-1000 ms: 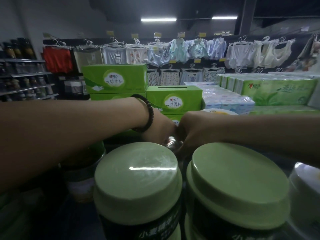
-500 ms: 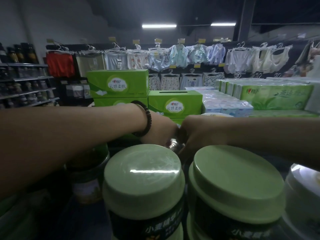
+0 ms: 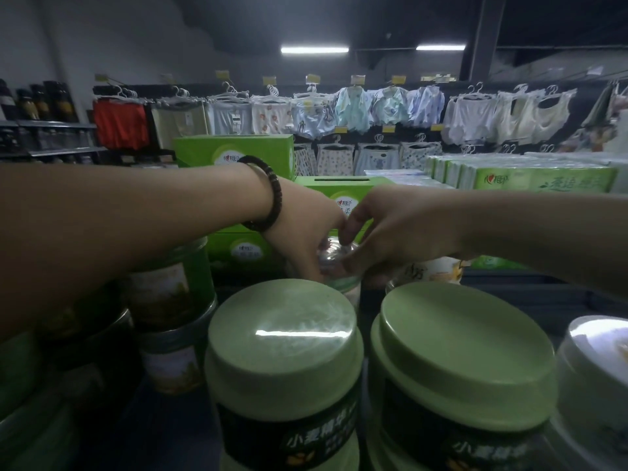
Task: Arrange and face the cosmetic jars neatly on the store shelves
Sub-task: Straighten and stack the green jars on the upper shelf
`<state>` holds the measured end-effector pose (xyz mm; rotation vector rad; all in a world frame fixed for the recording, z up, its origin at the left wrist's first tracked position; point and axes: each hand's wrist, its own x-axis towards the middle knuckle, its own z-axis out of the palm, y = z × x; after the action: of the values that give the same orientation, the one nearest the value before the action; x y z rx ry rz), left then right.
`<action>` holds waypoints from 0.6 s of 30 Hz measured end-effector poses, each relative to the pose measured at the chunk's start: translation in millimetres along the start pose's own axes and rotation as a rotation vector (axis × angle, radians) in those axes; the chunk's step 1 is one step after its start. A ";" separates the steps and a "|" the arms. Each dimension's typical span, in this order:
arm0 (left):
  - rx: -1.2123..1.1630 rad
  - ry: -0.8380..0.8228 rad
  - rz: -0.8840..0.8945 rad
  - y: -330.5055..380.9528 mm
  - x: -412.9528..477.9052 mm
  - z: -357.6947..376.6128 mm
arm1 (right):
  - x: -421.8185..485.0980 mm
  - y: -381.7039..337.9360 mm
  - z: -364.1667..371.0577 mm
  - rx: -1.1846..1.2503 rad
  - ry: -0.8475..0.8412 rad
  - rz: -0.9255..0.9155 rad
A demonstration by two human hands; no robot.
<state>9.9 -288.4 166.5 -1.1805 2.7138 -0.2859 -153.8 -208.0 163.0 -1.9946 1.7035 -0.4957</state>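
Both hands have a closed grip on one small round jar with a clear shiny lid (image 3: 334,258), far back on the dark shelf (image 3: 163,436). The left hand (image 3: 306,239) curls round its left side. The right hand (image 3: 394,232) pinches the lid from above.

Two big dark jars with flat pale green plastic lids stand at the front, one on the left (image 3: 285,338) and one on the right (image 3: 462,355). They have not moved.

A moment ago the hands were bunched tight and hid the small jar. Now the right fingers have lifted a little, so more of the lid shows. I think the jar is being turned to face front and is not let go yet.
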 end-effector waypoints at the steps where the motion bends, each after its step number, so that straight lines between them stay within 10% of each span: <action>1: 0.015 -0.007 0.013 1.4 -0.8 -2.0 | -0.1 -1.3 -0.5 0.001 0.003 -0.013; 18: -0.278 -0.055 -0.158 -13.5 -42.5 -70.5 | -5.8 -35.1 -31.6 0.021 0.126 -0.218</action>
<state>31.8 -258.6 241.2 -1.4550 2.6795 0.1087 -143.5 -201.7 209.1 -2.1868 1.5509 -0.7252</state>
